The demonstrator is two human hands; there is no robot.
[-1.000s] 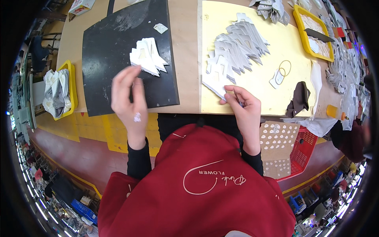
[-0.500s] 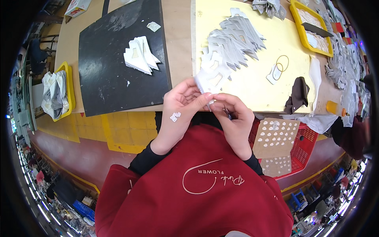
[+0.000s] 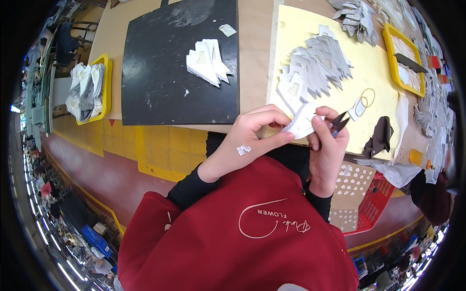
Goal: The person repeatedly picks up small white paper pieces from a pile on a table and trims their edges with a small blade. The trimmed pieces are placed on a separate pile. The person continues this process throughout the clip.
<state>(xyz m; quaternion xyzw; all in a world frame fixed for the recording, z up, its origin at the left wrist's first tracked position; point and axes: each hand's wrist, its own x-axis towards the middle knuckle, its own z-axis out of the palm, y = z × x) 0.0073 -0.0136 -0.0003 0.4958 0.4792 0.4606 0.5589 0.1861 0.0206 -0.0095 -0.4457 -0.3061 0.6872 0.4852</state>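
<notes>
Head view: "Where did we have the white piece (image 3: 303,122)?"

"Near the surface's (image 3: 255,58) front edge. Our left grip (image 3: 250,135) pinched its left end; our right grip (image 3: 329,145) held dark-bladed snips (image 3: 341,119), blades pointing away, fingertips apparently at its other end."

"How did we judge it best handled?"

"We favoured a firm left pinch and blade points well clear of its face."
</notes>
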